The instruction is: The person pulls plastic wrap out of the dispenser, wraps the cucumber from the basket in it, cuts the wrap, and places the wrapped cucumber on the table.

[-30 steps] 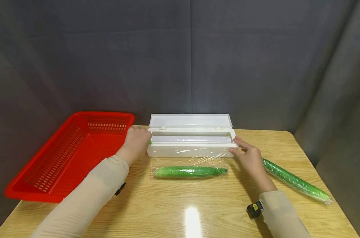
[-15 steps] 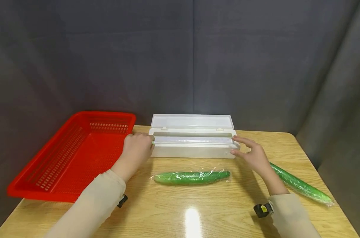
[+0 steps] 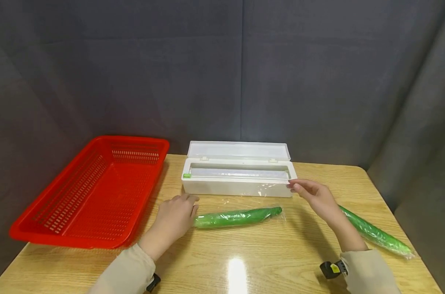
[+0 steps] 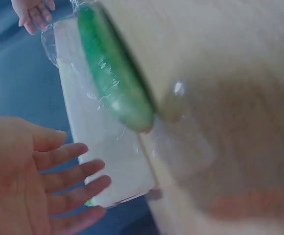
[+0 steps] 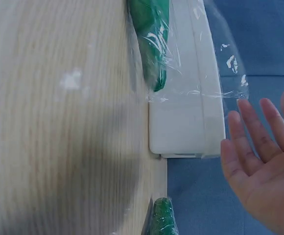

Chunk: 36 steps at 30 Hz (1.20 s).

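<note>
A cucumber point(image 3: 240, 216) lies on a loose sheet of cling film point(image 5: 232, 63) in front of a white cling film dispenser point(image 3: 237, 188). The dispenser's lid is up, its roll point(image 3: 238, 173) shows inside, and a green slider point(image 3: 187, 175) sits at its left end. My left hand point(image 3: 176, 216) hovers by the cucumber's left end, overlapping it in the head view; its fingers are spread in the left wrist view. Near the dispenser's front right corner is my right hand point(image 3: 316, 200), fingers extended beside the raised film edge in the right wrist view. Neither hand grips anything.
A red plastic basket point(image 3: 134, 232) stands on the left of the wooden table point(image 3: 281, 261). To the right, beyond my right forearm, lies a second cucumber point(image 3: 380, 234) wrapped in film. A dark curtain point(image 3: 207, 81) hangs behind the table.
My left hand has left the slider end of the dispenser and come nearer, to the cucumber's left end. My right hand has lowered slightly. The film stretched from the dispenser now lies loose around the cucumber.
</note>
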Each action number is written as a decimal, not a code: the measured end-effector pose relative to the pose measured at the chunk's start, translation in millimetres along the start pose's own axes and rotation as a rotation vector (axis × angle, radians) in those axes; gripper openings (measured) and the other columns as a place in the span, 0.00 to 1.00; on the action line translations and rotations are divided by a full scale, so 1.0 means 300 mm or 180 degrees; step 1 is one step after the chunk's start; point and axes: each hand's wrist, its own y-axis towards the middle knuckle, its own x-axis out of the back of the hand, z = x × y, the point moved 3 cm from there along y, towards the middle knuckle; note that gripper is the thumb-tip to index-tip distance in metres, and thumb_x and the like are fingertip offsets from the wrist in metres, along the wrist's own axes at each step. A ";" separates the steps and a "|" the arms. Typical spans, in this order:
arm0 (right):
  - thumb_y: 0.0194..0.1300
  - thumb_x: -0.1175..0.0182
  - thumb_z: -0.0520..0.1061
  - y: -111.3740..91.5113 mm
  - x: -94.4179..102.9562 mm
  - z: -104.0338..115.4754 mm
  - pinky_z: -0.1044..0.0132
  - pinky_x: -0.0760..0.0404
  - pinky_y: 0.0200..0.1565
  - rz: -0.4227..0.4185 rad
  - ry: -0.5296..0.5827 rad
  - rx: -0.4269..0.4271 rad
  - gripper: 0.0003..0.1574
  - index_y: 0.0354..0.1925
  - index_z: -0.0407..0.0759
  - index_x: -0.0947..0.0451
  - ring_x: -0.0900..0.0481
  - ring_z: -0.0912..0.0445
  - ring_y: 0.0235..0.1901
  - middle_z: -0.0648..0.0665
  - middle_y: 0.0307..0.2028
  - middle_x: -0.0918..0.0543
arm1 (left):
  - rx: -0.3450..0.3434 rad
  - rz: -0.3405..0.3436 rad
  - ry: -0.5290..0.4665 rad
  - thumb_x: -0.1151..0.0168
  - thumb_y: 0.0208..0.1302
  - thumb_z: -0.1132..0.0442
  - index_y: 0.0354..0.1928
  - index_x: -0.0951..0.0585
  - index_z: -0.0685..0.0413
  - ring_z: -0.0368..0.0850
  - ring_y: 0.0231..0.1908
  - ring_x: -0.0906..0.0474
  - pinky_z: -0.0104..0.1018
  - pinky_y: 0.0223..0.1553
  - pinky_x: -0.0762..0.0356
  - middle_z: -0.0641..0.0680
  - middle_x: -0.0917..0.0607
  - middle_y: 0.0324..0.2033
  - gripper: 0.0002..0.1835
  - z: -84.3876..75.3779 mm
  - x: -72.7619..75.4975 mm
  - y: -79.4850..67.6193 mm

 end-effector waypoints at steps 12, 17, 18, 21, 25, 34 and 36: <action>0.76 0.46 0.45 0.009 -0.061 -0.002 0.66 0.21 0.45 -0.0112 0.0032 -0.0229 0.23 0.60 0.29 0.25 0.17 0.48 0.46 0.34 0.48 0.16 | 0.0660 0.0535 -0.0677 0.40 0.70 0.64 0.47 0.15 0.57 0.54 0.45 0.17 0.53 0.44 0.21 0.53 0.14 0.40 0.09 0.075 -0.133 0.036; 0.76 0.46 0.47 0.021 -0.069 0.008 0.48 0.20 0.48 -0.0065 -0.0031 -0.0360 0.26 0.60 0.27 0.26 0.18 0.41 0.47 0.31 0.48 0.16 | 0.0637 0.0661 -0.0811 0.34 0.64 0.63 0.36 0.15 0.53 0.48 0.37 0.18 0.49 0.40 0.21 0.49 0.14 0.33 0.03 0.093 -0.145 0.055; 0.76 0.46 0.48 0.025 -0.071 0.011 0.46 0.20 0.50 -0.0041 -0.0020 -0.0371 0.27 0.60 0.27 0.26 0.18 0.40 0.47 0.31 0.48 0.16 | 0.0612 0.0713 -0.0824 0.33 0.64 0.62 0.35 0.15 0.52 0.48 0.36 0.19 0.49 0.41 0.22 0.49 0.15 0.33 0.02 0.093 -0.145 0.059; 0.76 0.46 0.50 0.038 -0.077 0.024 0.46 0.21 0.52 -0.0025 0.0035 -0.0358 0.29 0.60 0.26 0.26 0.17 0.40 0.47 0.32 0.47 0.16 | 0.0537 0.0867 -0.0814 0.33 0.63 0.60 0.34 0.15 0.50 0.44 0.35 0.20 0.49 0.41 0.23 0.46 0.15 0.32 0.03 0.089 -0.146 0.068; 0.75 0.45 0.53 0.057 -0.085 0.032 0.51 0.20 0.51 -0.0096 -0.0010 -0.0331 0.29 0.57 0.28 0.24 0.16 0.43 0.45 0.34 0.43 0.15 | 0.0452 0.0916 -0.0708 0.32 0.62 0.58 0.31 0.16 0.45 0.42 0.35 0.20 0.50 0.41 0.25 0.44 0.15 0.31 0.03 0.084 -0.152 0.070; 0.72 0.41 0.47 0.060 -0.087 0.041 0.66 0.22 0.43 -0.0356 -0.0013 -0.0298 0.20 0.48 0.29 0.20 0.18 0.56 0.37 0.39 0.36 0.14 | 0.0487 0.0874 -0.0576 0.34 0.65 0.58 0.27 0.18 0.43 0.39 0.31 0.26 0.52 0.40 0.26 0.42 0.21 0.26 0.08 0.098 -0.155 0.060; 0.72 0.41 0.46 0.056 -0.083 0.041 0.66 0.21 0.42 -0.0409 0.0022 -0.0301 0.19 0.48 0.29 0.20 0.19 0.57 0.37 0.39 0.37 0.14 | 0.0472 0.0787 -0.0570 0.37 0.66 0.60 0.28 0.20 0.45 0.40 0.31 0.25 0.52 0.39 0.26 0.43 0.22 0.25 0.08 0.102 -0.150 0.059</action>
